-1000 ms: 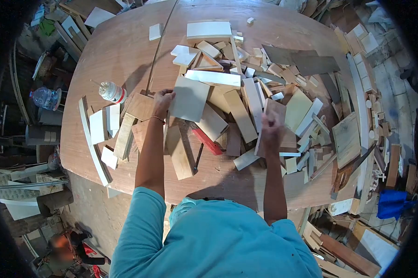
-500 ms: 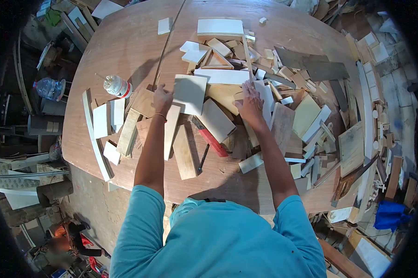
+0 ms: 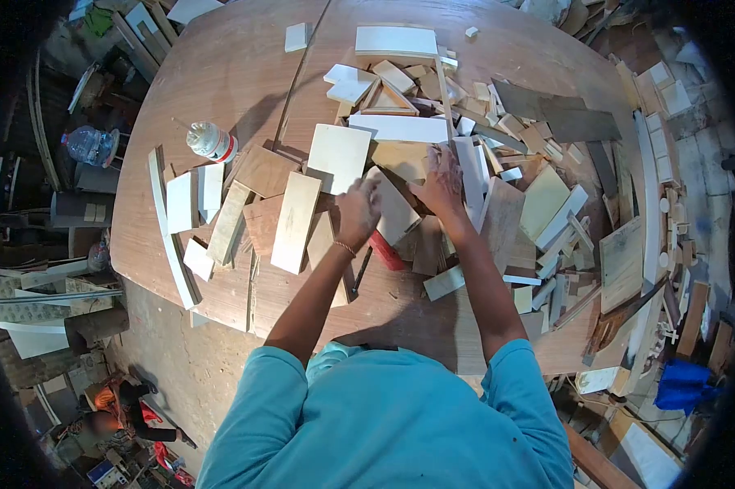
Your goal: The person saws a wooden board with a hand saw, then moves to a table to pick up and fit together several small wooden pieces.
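Observation:
My left hand [image 3: 359, 210] is over the middle of the wood pile, fingers apart, beside the left edge of a pale board [image 3: 394, 213]. Just above it lies a square cream board [image 3: 339, 157]. My right hand [image 3: 441, 181] rests with fingers stretched out at the right end of a tan wooden block [image 3: 398, 158], next to a white-faced strip [image 3: 469, 175]. Below the left hand a red tool part [image 3: 386, 253] and a thin dark rod [image 3: 362, 270] show, partly covered. A long light plank [image 3: 297, 222] lies left of my left hand.
A bottle with a red-white label [image 3: 213, 143] stands at the left on the brown table [image 3: 213, 73]. A triangular wooden frame [image 3: 388, 99] and many offcuts lie beyond my hands. Dark flat strips [image 3: 579, 122] are at the right. Another person [image 3: 123, 411] is at lower left.
My left hand has moved right, from the left side of the pile to beside the pale board. The light plank now lies fully uncovered. My right hand stays near the tan block.

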The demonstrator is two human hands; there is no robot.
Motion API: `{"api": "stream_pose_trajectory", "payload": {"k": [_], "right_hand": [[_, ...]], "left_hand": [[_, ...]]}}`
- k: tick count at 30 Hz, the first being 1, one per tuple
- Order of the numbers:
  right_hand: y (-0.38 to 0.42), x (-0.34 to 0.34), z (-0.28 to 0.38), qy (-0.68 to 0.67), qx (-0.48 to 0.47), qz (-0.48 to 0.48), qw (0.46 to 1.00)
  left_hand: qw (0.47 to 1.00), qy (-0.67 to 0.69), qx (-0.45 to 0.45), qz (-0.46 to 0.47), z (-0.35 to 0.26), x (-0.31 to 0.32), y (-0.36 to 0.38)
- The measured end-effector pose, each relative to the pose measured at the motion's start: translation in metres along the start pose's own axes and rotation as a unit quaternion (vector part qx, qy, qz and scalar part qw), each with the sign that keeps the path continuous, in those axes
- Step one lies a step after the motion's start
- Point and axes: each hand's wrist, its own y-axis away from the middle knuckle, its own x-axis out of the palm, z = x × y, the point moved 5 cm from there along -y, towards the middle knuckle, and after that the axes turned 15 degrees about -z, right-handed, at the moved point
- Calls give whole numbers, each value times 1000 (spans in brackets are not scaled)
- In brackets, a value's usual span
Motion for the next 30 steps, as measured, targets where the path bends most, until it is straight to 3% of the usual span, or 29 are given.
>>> {"api": "stream_pose_trajectory", "payload": {"k": [2, 6, 8, 9, 11, 15, 17, 20, 21, 24, 27, 29, 30], "right_hand": [[7, -15, 4, -9, -8, -81, 997], [31, -13, -1, 17, 73, -63, 995], [51, -12, 10, 0, 177, 149, 973], [62, -9, 12, 1, 178, 147, 973], [72, -8, 26, 51, 16, 14, 998], [78, -12, 34, -9, 36, -9, 999], [79, -19, 39, -138, 50, 10, 989], [87, -28, 56, -212, 85, 24, 973], [90, -31, 61, -225, 58, -26, 972], [100, -28, 66, -227, 46, -50, 972], [108, -32, 68, -223, 56, -62, 971], [111, -31, 68, -216, 59, -54, 973], [113, -31, 66, -211, 64, -46, 974]], "left_hand": [[998, -52, 1, 29, -5, 4, 20], [997, -51, -49, 9, -14, -5, 52], [995, -2, -91, -38, -8, -4, 66], [995, -1, -90, -38, -11, -3, 70], [981, 63, -178, -49, -9, -2, 77], [962, 98, -249, -51, -2, -5, 82], [933, 189, -299, -70, 5, -5, 84], [931, 184, -306, -73, 2, -7, 85], [931, 185, -306, -75, 6, -3, 86], [890, 248, -378, -58, 24, 11, 94], [856, 334, -394, -17, 25, 13, 95], [794, 382, -471, -29, 12, 5, 94], [793, 385, -471, -24, 11, 9, 93]]}}
